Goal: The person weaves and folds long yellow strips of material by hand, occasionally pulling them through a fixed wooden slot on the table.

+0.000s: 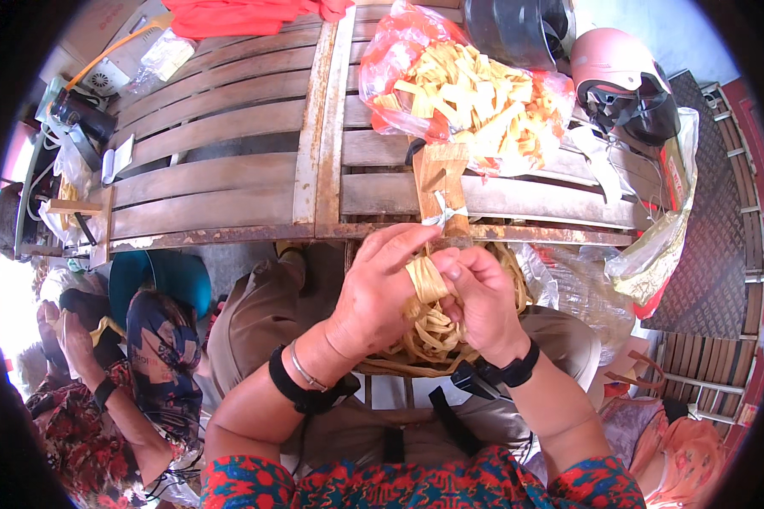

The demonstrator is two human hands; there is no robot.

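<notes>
My left hand [380,290] and my right hand [489,307] meet just below the table's front edge. Between them is a flat, shiny yellow strip [427,281], folded or wound into a broad band. The left thumb and fingers close around one side of it, while my right fingers pinch its other side. Under both hands lies a coil of loose yellow strips [437,338] at my lap, partly covered by them. Just beyond my fingertips a wooden block [441,174] stands at the table edge, with a pale tie around its lower part.
On the slatted table [221,123] sits a red-and-clear plastic bag [384,64] full of folded yellow strip pieces [484,97]. A pink helmet [607,64] and a dark one [518,32] stand behind it. At left, a co-worker's hand [76,343] holds a yellow strip.
</notes>
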